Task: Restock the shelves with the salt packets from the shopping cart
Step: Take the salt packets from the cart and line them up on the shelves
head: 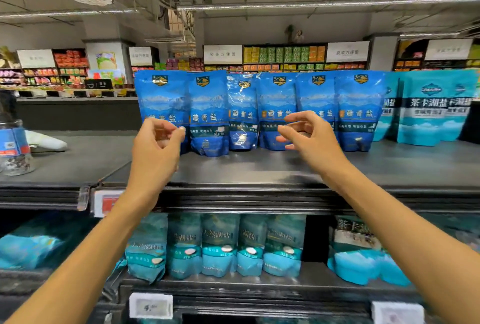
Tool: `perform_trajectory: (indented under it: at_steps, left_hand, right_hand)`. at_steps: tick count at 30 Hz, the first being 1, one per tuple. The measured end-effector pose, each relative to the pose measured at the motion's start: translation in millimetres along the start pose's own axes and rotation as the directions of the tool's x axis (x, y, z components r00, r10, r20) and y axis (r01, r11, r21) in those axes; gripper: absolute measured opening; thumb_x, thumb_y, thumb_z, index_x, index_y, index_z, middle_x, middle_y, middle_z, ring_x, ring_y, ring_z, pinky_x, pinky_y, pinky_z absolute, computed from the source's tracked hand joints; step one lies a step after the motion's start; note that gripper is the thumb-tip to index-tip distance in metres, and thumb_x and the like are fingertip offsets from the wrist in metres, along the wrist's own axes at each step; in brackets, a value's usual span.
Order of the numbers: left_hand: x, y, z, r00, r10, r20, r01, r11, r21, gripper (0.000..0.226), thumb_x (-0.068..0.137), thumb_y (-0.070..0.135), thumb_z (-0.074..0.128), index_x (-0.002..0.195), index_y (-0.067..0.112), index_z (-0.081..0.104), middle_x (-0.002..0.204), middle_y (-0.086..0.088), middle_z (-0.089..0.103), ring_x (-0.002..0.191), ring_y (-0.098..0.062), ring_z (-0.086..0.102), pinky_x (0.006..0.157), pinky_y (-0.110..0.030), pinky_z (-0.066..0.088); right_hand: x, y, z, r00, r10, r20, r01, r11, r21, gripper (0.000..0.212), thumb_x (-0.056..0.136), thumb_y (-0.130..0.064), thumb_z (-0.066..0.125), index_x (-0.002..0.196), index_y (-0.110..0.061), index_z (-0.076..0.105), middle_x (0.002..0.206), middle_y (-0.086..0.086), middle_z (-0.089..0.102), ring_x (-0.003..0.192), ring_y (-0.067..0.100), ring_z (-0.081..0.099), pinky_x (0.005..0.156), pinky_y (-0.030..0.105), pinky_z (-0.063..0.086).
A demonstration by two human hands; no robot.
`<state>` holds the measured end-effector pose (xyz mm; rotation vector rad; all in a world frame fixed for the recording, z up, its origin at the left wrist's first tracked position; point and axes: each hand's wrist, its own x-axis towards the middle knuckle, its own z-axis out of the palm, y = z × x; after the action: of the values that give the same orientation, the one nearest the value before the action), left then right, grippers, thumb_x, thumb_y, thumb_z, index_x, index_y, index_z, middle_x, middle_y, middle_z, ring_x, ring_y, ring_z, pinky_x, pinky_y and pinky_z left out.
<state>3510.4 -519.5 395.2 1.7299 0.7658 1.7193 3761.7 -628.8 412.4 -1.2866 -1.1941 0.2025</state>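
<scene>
Several dark blue salt packets (209,113) stand upright in a row at the back of the top shelf (259,168). My left hand (155,147) hovers in front of the leftmost packet (162,98) with loosely curled fingers and holds nothing. My right hand (311,136) is raised before the middle packets (276,105), fingers relaxed and spread, also holding nothing. Neither hand clearly touches a packet. The shopping cart is out of view.
Teal salt packets (428,113) stand to the right on the same shelf. More teal packets (220,245) fill the shelf below. A plastic bottle (14,147) sits at the far left. Price tags (106,203) hang on the shelf edge. Other store shelves stand behind.
</scene>
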Motion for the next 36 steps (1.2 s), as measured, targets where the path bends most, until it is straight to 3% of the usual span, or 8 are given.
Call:
perform_trajectory:
  at_steps: [2,5,11,19,23,28,32,36]
  left_hand:
    - [-24.6,19.5,21.1,0.998,0.003,0.059,0.002,0.997,-0.082,0.011,0.095,0.020,0.061,0.087,0.019,0.054,0.064,0.010,0.058,0.044,-0.005,0.047,0.037,-0.021,0.040]
    - [-67.0,45.9,56.1,0.984,0.037,0.173,-0.003,0.982,-0.191,0.009,0.096,0.012,0.058,0.089,0.013,0.053,0.059,0.011,0.059,0.048,-0.002,0.050,0.042,-0.014,0.039]
    - [-167.0,82.0,147.0,0.882,0.077,0.466,0.120,0.917,-0.380,0.008,0.096,0.005,0.055,0.088,0.007,0.053,0.058,-0.001,0.056,0.047,-0.008,0.048,0.043,-0.014,0.039]
    - [-309.2,103.7,290.2,0.576,0.037,0.817,0.445,0.824,-0.351,0.009,0.098,0.006,0.053,0.090,0.006,0.051,0.058,-0.003,0.056,0.044,-0.012,0.045,0.037,-0.017,0.036]
    - [-396.1,117.7,353.1,0.372,0.072,0.926,0.529,0.803,-0.275,0.012,0.099,0.006,0.050,0.088,0.006,0.052,0.057,-0.002,0.056,0.041,-0.012,0.044,0.034,-0.018,0.034]
    - [-519.6,130.6,406.1,0.081,-0.013,0.997,0.622,0.782,-0.040,0.023,0.103,0.002,0.036,0.085,0.006,0.050,0.057,-0.006,0.052,0.033,-0.006,0.041,0.029,-0.015,0.026]
    - [-627.5,112.6,434.8,-0.171,-0.065,0.983,0.504,0.852,0.144,0.019,0.104,0.005,0.040,0.088,0.004,0.051,0.063,-0.006,0.049,0.031,0.001,0.043,0.031,-0.012,0.031]
    - [-735.0,70.9,454.0,-0.407,-0.184,0.895,0.295,0.900,0.320,0.026,0.103,0.007,0.044,0.077,0.005,0.051,0.062,-0.005,0.053,0.037,0.003,0.051,0.038,-0.011,0.037]
  right_hand:
    - [-24.5,-4.0,-23.8,0.999,-0.033,-0.026,0.034,0.997,0.070,0.018,0.092,-0.010,0.067,0.108,-0.006,0.062,0.098,0.020,0.070,0.081,0.017,0.074,0.073,0.033,0.059]
    - [-61.3,-4.5,-60.0,0.994,-0.064,-0.087,0.073,0.993,0.097,0.012,0.091,-0.003,0.066,0.103,-0.003,0.064,0.086,0.010,0.072,0.075,0.016,0.074,0.062,0.023,0.056]
    - [-151.1,5.6,-150.3,0.960,-0.060,-0.272,0.084,0.993,0.079,0.009,0.091,-0.004,0.066,0.099,-0.007,0.067,0.087,0.014,0.071,0.074,0.019,0.072,0.060,0.026,0.055]
    - [-295.2,36.7,-281.8,0.835,0.055,-0.547,-0.124,0.988,-0.089,0.012,0.090,-0.008,0.069,0.090,-0.020,0.071,0.084,0.009,0.072,0.068,0.022,0.070,0.058,0.023,0.052]
    - [-380.6,57.4,-344.8,0.674,0.117,-0.729,-0.285,0.952,-0.110,0.009,0.091,-0.006,0.067,0.091,-0.014,0.070,0.082,0.008,0.074,0.069,0.024,0.071,0.059,0.028,0.056]
    - [-506.7,90.5,-409.1,0.353,0.220,-0.910,-0.453,0.891,0.040,0.010,0.091,-0.002,0.064,0.091,-0.011,0.068,0.077,0.003,0.074,0.059,0.013,0.067,0.050,0.020,0.050]
    - [-613.4,130.4,-442.2,0.052,0.301,-0.952,-0.559,0.799,0.222,0.012,0.093,-0.006,0.064,0.090,-0.016,0.069,0.074,-0.001,0.075,0.058,0.010,0.067,0.050,0.019,0.050]
    - [-704.2,186.9,-453.1,-0.172,0.361,-0.917,-0.674,0.635,0.377,0.020,0.095,-0.009,0.062,0.078,-0.020,0.065,0.070,-0.003,0.070,0.063,0.008,0.065,0.064,0.027,0.052]
